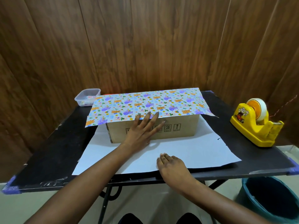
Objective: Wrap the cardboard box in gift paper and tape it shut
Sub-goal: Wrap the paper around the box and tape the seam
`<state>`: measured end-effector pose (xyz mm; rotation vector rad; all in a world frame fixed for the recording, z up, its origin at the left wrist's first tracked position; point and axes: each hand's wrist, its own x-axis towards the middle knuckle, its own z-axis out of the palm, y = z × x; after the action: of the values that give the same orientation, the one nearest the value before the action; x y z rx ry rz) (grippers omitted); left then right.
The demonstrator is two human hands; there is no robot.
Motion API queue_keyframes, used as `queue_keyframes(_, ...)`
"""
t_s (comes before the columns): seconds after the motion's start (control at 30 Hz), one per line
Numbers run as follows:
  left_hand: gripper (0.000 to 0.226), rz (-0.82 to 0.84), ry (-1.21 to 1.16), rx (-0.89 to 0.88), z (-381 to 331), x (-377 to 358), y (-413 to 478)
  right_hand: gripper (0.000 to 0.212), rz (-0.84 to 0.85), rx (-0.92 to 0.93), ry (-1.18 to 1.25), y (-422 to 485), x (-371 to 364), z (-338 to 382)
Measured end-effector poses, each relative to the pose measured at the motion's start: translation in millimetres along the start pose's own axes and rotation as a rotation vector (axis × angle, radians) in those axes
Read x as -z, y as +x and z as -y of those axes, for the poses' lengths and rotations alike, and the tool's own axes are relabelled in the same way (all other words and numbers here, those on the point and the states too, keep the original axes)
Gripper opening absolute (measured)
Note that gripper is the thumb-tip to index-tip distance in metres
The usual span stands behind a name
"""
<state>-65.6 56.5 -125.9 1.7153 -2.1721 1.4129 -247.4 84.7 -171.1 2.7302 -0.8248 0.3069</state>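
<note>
Your left hand (140, 131) is open, fingers straight and spread. The palm is against the front face of the box (181, 126) and the fingertips (148, 115) are on the edge of the paper (145, 102) at the top front edge. Your right hand (172, 165) is also open, lying flat on the paper's white side near the near edge of the bench (48, 143) and holding nothing.

Box sits mid-bench on the white sheet, long side facing you. Printed paper covers its top, overhangs both ends and stops at the top front edge. Front face is bare cardboard with handling symbols showing. The white part runs from the box out to the near edge.

Yellow dispenser (255, 126) is at the right edge, well apart from the box, with a tape roll on it. Tub (84, 98) is at the far left corner, just beside the paper; can't tell what's in it. Bucket (271, 199) is on the floor by the near right corner.
</note>
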Motion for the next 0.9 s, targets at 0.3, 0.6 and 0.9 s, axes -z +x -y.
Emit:
queue_keyframes(0.3, 0.093, -0.009, -0.010, 0.010, -1, 1, -3, 0.054, 0.068, 0.001, -0.040, 2, 4, 4)
queue_keyframes(0.6, 0.094, 0.017, -0.060, 0.029, -3, 0, -3, 0.060, 0.312, 0.033, -0.128, 1, 33, 7)
queue_keyframes(0.9, 0.069, -0.032, -0.104, 0.033, -4, -2, -6, 0.043, 0.274, -0.137, 0.267, 24, 77, -24)
